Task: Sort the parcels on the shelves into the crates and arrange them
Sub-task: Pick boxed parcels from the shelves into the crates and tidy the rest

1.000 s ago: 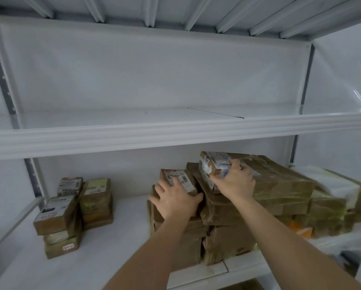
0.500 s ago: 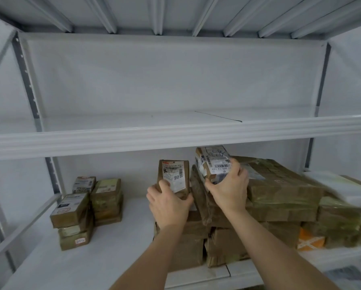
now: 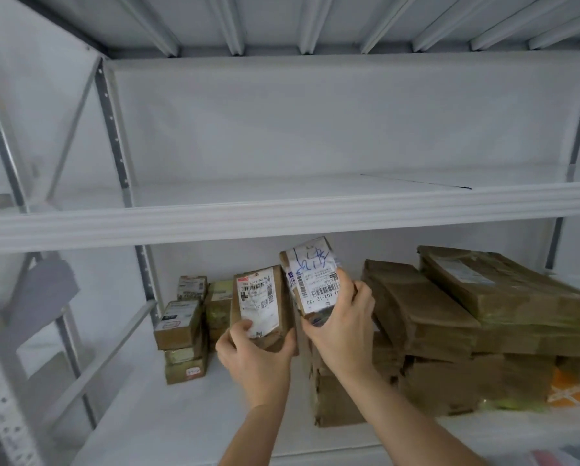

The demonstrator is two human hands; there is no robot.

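Observation:
My left hand [image 3: 255, 358] grips a small brown parcel with a white barcode label [image 3: 260, 306], held upright in front of the lower shelf. My right hand [image 3: 344, 327] grips a second small parcel with a white label and blue handwriting [image 3: 312, 274], raised just beside the first and a little higher. To the right of both hands lies a big heap of brown taped parcels [image 3: 466, 317] on the lower shelf [image 3: 167, 422]. A smaller stack of little boxes [image 3: 184, 327] stands at the shelf's left end. No crate is in view.
The upper shelf [image 3: 281, 220] runs across the view just above the held parcels and carries nothing visible. Grey metal uprights [image 3: 113, 129] and diagonal braces frame the left side. An orange packet [image 3: 571, 388] peeks from the heap at far right.
Both hands have lifted their parcels off the heap and turned them upright, labels facing me. The view has shifted right to left, so the heap now sits further right.

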